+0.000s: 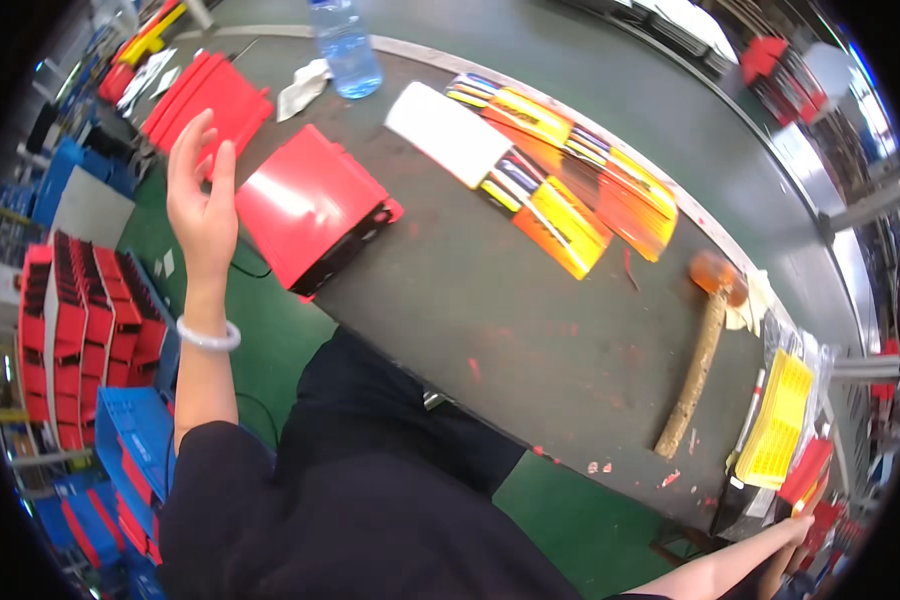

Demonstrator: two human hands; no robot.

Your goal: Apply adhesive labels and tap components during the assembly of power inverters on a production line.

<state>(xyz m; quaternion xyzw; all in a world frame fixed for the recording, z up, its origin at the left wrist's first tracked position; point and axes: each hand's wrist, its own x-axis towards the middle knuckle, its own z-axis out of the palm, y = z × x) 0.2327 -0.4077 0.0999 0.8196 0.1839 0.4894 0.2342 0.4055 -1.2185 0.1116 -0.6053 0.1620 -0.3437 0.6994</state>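
My left hand (202, 205) is raised at the table's left end with its fingers stretched out, holding nothing. It hovers beside a glossy red plastic box (305, 200) with a black lower edge, and in front of a second red box (220, 100) farther back. At the far right, my right arm reaches past the table's corner. My right hand (799, 524) is small and partly cut off from sight there, next to a red piece (806, 470). Its fingers are too unclear to show whether they grip anything.
Yellow and orange printed sleeves (570, 225) and a white sheet (450, 130) lie mid-table. A mallet (695, 365) with an amber head rests to the right, near yellow label sheets (778, 420). A water bottle (348, 55) stands behind. Red parts (95, 330) are stacked left.
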